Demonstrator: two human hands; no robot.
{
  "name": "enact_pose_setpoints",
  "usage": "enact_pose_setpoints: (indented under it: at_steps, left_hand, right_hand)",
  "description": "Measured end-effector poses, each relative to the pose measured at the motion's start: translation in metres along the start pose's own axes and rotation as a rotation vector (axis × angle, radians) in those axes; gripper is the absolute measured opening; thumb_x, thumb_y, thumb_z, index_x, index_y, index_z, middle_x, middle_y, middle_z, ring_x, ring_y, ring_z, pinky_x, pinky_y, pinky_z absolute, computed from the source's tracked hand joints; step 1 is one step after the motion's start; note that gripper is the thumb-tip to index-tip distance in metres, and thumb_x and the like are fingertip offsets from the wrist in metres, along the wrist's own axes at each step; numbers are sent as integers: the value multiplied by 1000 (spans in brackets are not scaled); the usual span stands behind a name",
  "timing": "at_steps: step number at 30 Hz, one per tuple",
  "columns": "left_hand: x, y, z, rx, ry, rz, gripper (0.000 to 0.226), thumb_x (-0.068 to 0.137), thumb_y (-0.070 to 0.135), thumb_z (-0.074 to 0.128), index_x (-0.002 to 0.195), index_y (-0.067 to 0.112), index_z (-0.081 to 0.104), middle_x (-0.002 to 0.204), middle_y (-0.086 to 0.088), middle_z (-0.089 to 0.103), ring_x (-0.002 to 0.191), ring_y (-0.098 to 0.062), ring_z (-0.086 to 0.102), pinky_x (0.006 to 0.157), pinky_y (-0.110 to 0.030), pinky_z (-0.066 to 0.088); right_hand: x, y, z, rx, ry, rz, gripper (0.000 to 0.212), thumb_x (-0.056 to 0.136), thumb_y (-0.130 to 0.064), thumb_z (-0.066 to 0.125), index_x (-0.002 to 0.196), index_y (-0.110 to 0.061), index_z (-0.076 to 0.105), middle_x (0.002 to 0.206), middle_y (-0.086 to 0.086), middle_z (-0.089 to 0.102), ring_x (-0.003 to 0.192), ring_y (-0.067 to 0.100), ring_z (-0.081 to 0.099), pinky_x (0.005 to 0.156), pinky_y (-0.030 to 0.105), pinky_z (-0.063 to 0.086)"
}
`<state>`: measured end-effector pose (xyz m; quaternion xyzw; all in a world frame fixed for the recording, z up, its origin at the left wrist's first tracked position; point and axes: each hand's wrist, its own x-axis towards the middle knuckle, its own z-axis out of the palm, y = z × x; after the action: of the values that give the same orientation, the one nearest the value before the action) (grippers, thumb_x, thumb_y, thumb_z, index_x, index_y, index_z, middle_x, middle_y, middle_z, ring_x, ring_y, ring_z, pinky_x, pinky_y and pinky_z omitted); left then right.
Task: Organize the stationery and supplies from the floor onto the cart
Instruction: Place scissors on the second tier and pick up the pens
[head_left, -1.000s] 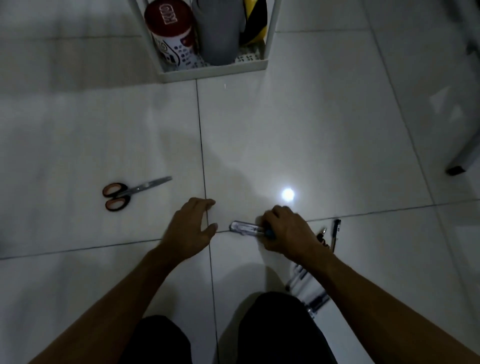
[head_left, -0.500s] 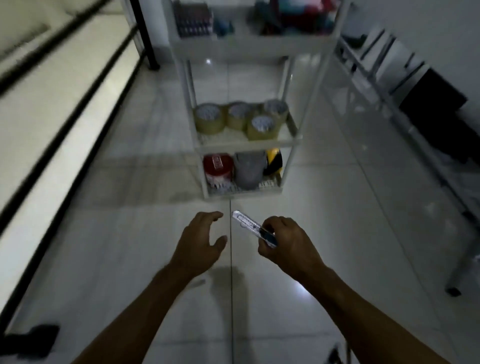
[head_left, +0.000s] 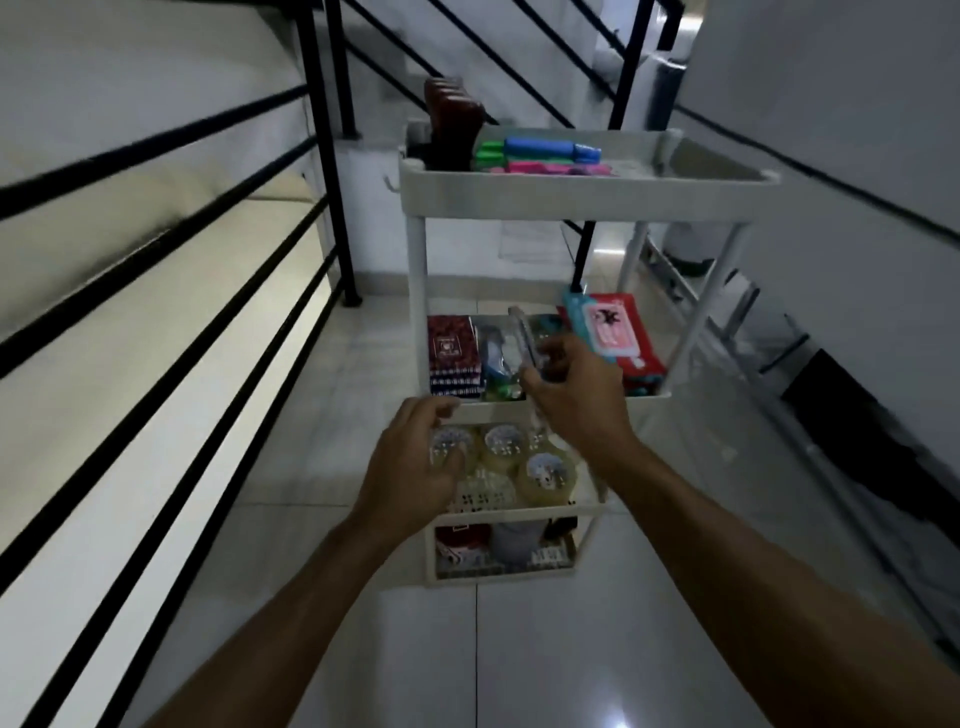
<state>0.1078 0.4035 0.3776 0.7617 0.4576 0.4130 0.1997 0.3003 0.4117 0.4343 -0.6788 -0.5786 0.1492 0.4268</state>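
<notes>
— What's over on the left?

— Black railing bars (head_left: 171, 291) slant along that side. Just right of them the left hand (head_left: 415, 467) hangs in front of the white cart (head_left: 582, 200), fingers loosely curled and holding nothing, level with the tier of tape rolls (head_left: 545, 475).

— And the thing being put away?

— The clear-bodied utility knife (head_left: 522, 340) – it's pinched in the right hand (head_left: 576, 400), raised at the second tier, tip pointing up and away. Whether it touches the shelf I cannot tell.

— What else sits on that tier?

— Maroon booklets (head_left: 452, 358) at the left end, a red and teal wipes pack (head_left: 610, 335) at the right. On the top tray lie coloured markers (head_left: 545, 156); the bottom tier holds a red-lidded tub (head_left: 460, 545) and something grey, too dim to name.
</notes>
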Motion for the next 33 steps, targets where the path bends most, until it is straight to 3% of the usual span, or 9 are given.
enact_pose_setpoints:
  at_steps: [4,10,13,15,18,21,24,29,33]
  left_hand:
    - [4,-17,-1,2,23,-2,46,81,12,71,124,15,55,110,4,55,99,-6,54,84,-16,43]
    - [-18,-36,8,16,22,-80,48,79,7,72,123,15,56,109,9,52,99,-6,52,81,-6,37]
    - [-25,-39,15,-4,9,-103,49,78,7,72,123,16,55,111,8,53,101,-6,52,84,-18,44]
    - [-26,-40,19,-6,1,-98,50,78,7,72,124,16,55,112,7,54,101,-7,52,84,-20,45]
    - [-24,-40,22,-14,-5,-99,50,77,7,73,123,16,55,112,6,54,100,-7,52,83,-18,43]
    - [-21,-40,20,5,-6,-73,49,77,8,73,121,16,56,110,6,54,98,-6,51,81,-11,41]
    - [-22,-42,18,8,-12,-64,48,77,8,74,120,16,57,110,4,55,97,-7,51,79,-6,38]
    - [-59,-63,24,43,-41,-129,47,77,8,72,121,8,57,111,-5,57,96,-13,55,79,-19,42]
    - [-137,-105,38,57,-181,-295,49,77,8,72,123,7,56,114,-10,58,97,-17,55,84,-24,44]
  right_hand:
    - [50,-2,21,-154,29,51,15,89,-26,66,102,-18,65,87,0,65,61,4,55,46,13,37]
    - [64,16,52,-439,-120,113,34,99,-29,47,97,-1,66,98,14,68,90,29,65,71,29,45]
    - [53,26,57,-371,-101,104,33,98,-26,46,89,-2,67,91,14,68,82,26,64,65,24,39]
    - [46,30,58,-351,-91,55,31,98,-30,48,97,-6,68,94,12,69,77,21,60,65,22,38]
    - [33,32,61,-280,-76,-22,31,95,-32,53,120,-15,62,112,15,63,95,24,60,78,30,50]
    - [13,34,63,-259,-39,-95,44,92,-36,57,134,-22,51,132,13,51,118,26,49,97,43,48]
    - [-10,37,61,-240,-25,-163,52,92,-37,59,140,-25,44,145,11,38,132,25,37,106,46,42]
    - [-74,63,71,-139,100,-295,51,89,-36,63,134,-17,48,143,5,33,133,21,36,105,42,41]
    - [-152,116,118,-163,-132,-240,54,88,-34,66,134,-13,48,136,8,46,126,20,42,104,36,42]
